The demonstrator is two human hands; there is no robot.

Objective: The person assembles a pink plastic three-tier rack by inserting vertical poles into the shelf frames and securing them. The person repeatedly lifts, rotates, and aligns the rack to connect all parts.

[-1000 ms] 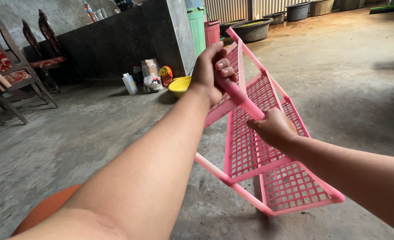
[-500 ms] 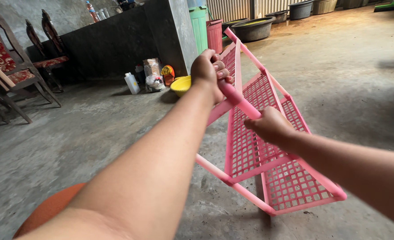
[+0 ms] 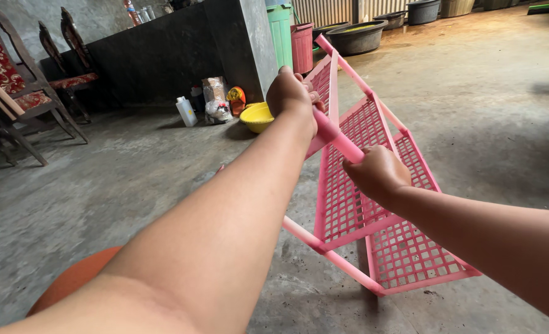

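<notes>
Chairs (image 3: pixel 14 80) far left by wall; bottle (image 3: pixel 185 111), bags (image 3: pixel 214 99), yellow bowl (image 3: pixel 257 116) on floor (image 3: pixel 101 185) near dark counter. Our left hand (image 3: pixel 292 96) wraps fingers tight round pink tube (image 3: pixel 342 143). Our right hand (image 3: pixel 376 173) clamps same tube lower down. Rack (image 3: pixel 373 204) leans tilted, bottom edge on floor. Risk, we judge: joint pops apart if we twist hard; rack foot skids on dusty concrete.

Bare concrete floor (image 3: pixel 101 185), carved wooden chairs (image 3: pixel 14 80), dark wall (image 3: pixel 157 59)
</notes>
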